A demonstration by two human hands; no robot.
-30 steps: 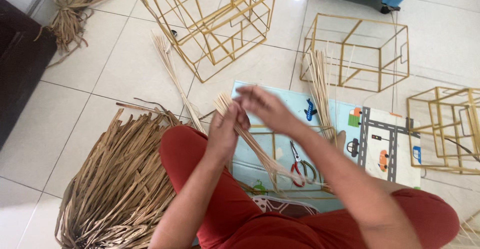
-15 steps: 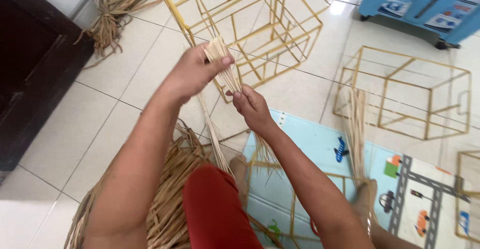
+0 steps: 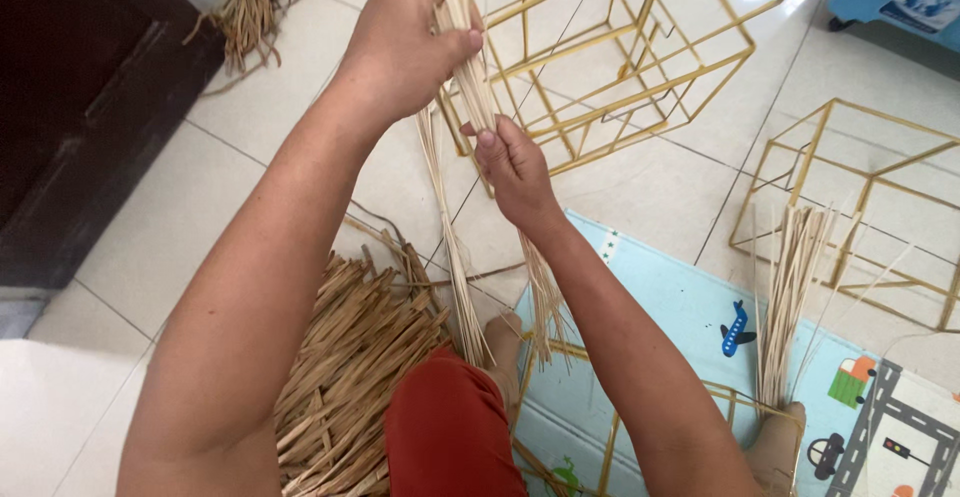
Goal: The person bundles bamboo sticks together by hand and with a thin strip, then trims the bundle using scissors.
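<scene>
Head view only. Left hand [image 3: 400,52] is up at far centre, fingers clenched round the top of a bunch of pale straw strips [image 3: 470,87]. Right hand [image 3: 515,167] sits just below it, fingers grasping the same bunch lower down, thumb on top. So the strips are held in the air btwn both hands, w/ loose ends hanging down toward the red-trousered knee [image 3: 445,437].

Handling, as a guess: strips look v. light, thin, dry, springy along the length but easy to split or kink; smooth, so single ones may slide out. Best held as a tight bundle near one end, w/ a second grip lower to keep it from fanning.

Containers: none closed. Gold wire cube frames, one far centre [image 3: 640,57] and one at right [image 3: 850,197], are open and hold nothing. Second upright sheaf [image 3: 790,297] stands near right, by a foot. Heap of darker flat straw [image 3: 350,357] lies near left on the tiles, beside the blue play mat [image 3: 680,307].
</scene>
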